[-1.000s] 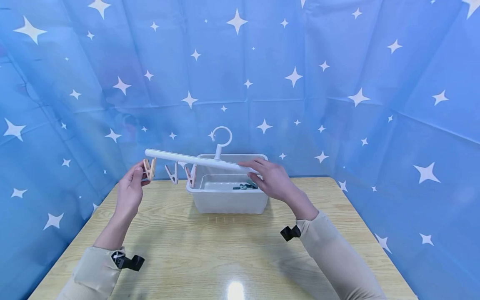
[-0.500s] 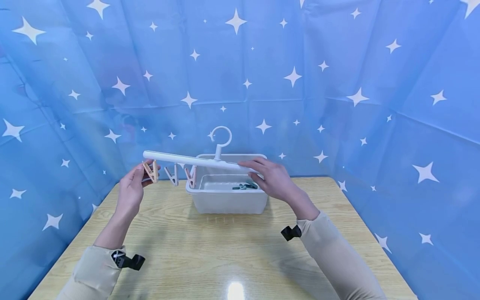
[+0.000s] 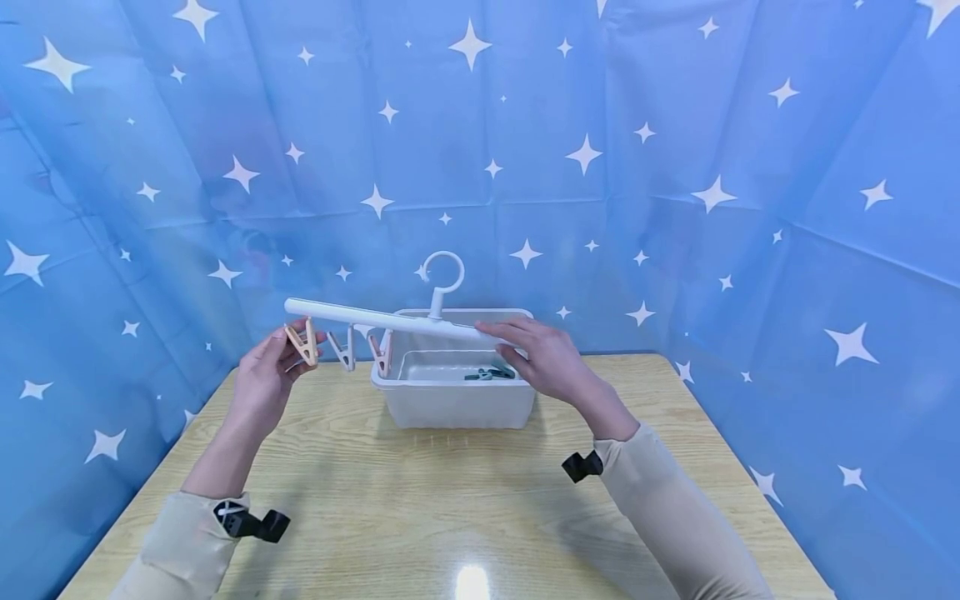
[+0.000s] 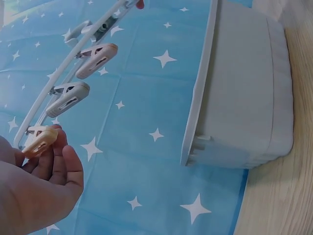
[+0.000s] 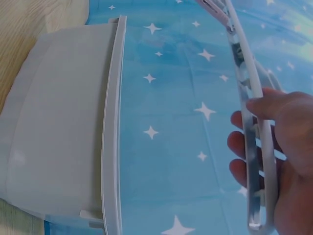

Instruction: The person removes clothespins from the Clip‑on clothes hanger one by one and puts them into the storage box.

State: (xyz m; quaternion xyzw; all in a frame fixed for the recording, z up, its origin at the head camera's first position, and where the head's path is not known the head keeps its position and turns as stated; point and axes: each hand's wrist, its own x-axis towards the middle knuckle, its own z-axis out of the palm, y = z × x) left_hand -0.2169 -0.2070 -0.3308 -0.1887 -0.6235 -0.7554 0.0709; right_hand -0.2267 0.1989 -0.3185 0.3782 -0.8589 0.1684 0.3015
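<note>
A white hanger bar (image 3: 390, 322) with a round hook on top is held up over the bin, its left end higher. My right hand (image 3: 547, 360) grips the bar's right part, thumb and fingers round it in the right wrist view. A pale yellow clothespin (image 4: 41, 142) is at the left end of the bar, and my left hand (image 3: 260, 383) pinches it. A whitish clothespin (image 3: 342, 348) and a pink clothespin (image 3: 381, 356) hang farther along the bar.
A white plastic bin (image 3: 459, 408) stands at the back of the wooden table (image 3: 420, 517), with dark green clothespins (image 3: 491, 373) inside. A blue star-patterned curtain (image 3: 330, 125) encloses the back and sides.
The yellow clothespin has shifted slightly to the right and tilted, the left hand moving with it. The bar's left end dipped a little, then rose. The right hand keeps its grip.
</note>
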